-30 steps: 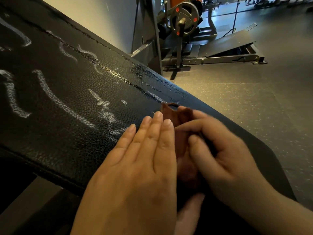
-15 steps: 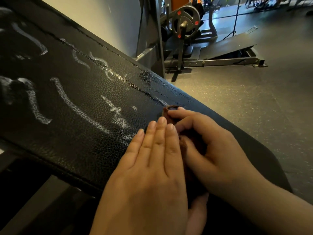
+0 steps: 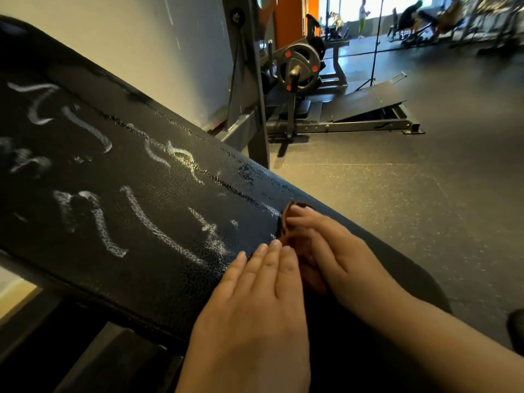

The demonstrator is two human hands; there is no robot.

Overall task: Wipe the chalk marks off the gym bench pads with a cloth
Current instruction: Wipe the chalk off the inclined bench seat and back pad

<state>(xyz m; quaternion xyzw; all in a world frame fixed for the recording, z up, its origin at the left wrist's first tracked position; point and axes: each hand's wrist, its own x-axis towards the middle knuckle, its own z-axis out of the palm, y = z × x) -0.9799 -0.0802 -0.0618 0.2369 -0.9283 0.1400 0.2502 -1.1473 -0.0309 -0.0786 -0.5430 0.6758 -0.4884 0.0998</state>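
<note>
Soft cloth (image 3: 284, 222), best gripped bunched.
The right hand (image 3: 340, 259) clenches it; the left hand (image 3: 255, 307) lies released on the pad (image 3: 170, 279).

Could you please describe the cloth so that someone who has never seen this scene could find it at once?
Start at the black bench pad that slants across the view, streaked with white chalk marks. Near its lower right end, the right hand grips a bunched cloth beside the flat left hand. It is the only reddish-brown thing on the black pad.
</note>
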